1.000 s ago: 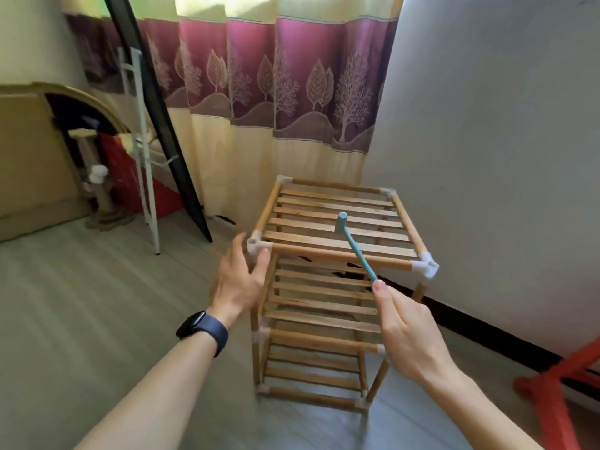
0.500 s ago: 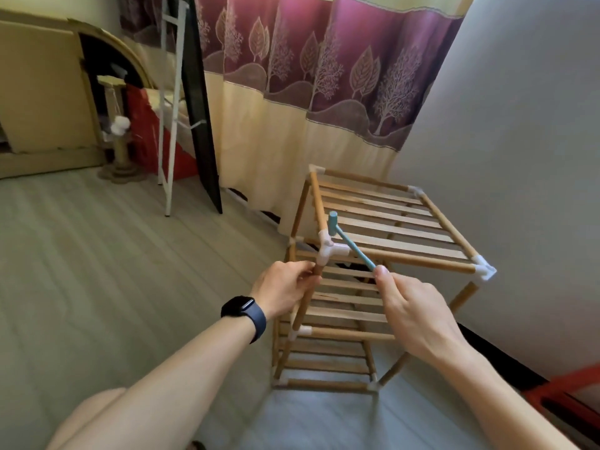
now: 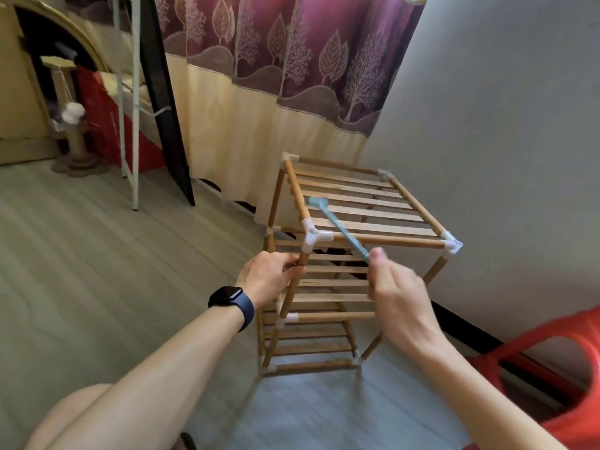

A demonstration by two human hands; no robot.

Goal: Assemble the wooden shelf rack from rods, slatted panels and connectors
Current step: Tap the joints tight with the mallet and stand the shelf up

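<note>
- The fingers of the left hand [image 3: 268, 277] are curled tight round an upright rod [image 3: 291, 292]. This is at the near left corner of the shelf rack [image 3: 324, 316], just below the white corner connector [image 3: 313, 237] at the top.
- The fingers of the right hand [image 3: 401, 297] are clenched on the handle end of a small teal mallet [image 3: 341, 228], thumb uppermost.
- The handle slants up and to the left. Its blurred head lies over the left rail of the top panel [image 3: 373, 209], just beyond that connector. Whether it touches the wood cannot be told.
- A dark watch [image 3: 232, 302] sits on the left wrist.
- The rack stands upright on the pale floor [image 3: 97, 254] in a room corner. A patterned curtain [image 3: 292, 76] hangs behind it, and a red stool [image 3: 552, 368] sits near it at the lower right.
- The step in hand appears to be knocking the top joints home.
- To do it well, brace the post close under the joint, as the left hand does.
- Give short, straight taps on the connector or the rail above a post, never on the thin slats.
- Keep the bracing fingers below the strike, then check that each joint has closed and the frame sits square.
- Counted: two hands and one mallet.
- There are three slatted panels: top, middle and bottom.
- Four white connectors sit at the top corners.
- Three upright rods plainly show under the top tier, with the fourth hidden.
- The lower connectors are partly hidden, so no sure count.
</note>
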